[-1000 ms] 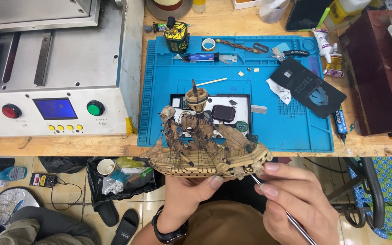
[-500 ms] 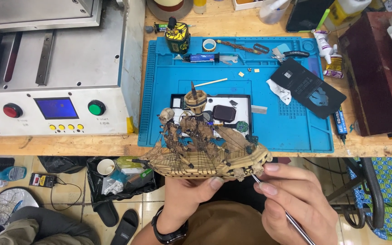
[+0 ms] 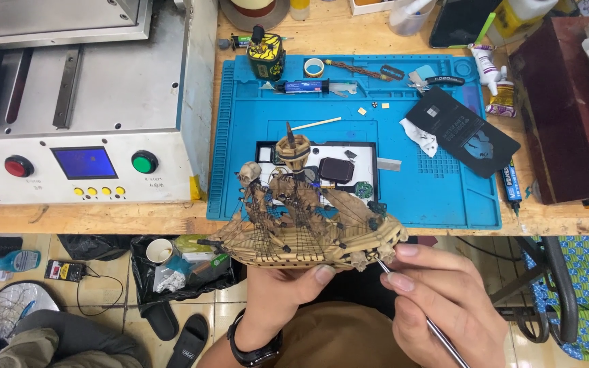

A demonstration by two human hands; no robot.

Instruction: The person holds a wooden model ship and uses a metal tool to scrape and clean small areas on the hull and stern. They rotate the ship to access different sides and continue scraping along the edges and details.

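Left hand [image 3: 282,293] is cradling the wooden model ship [image 3: 305,225] from underneath at lower centre of the frame, fingers wrapped up around the hull. Right hand [image 3: 444,300] is pinching a thin metal tool [image 3: 424,317], tip touching the ship's right end. Blue work mat [image 3: 431,191] is sitting just above.

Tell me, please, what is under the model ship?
The left hand supports the model ship from below, thumb on its hull. Its palm and other fingers are hidden. Beyond lies the blue mat.
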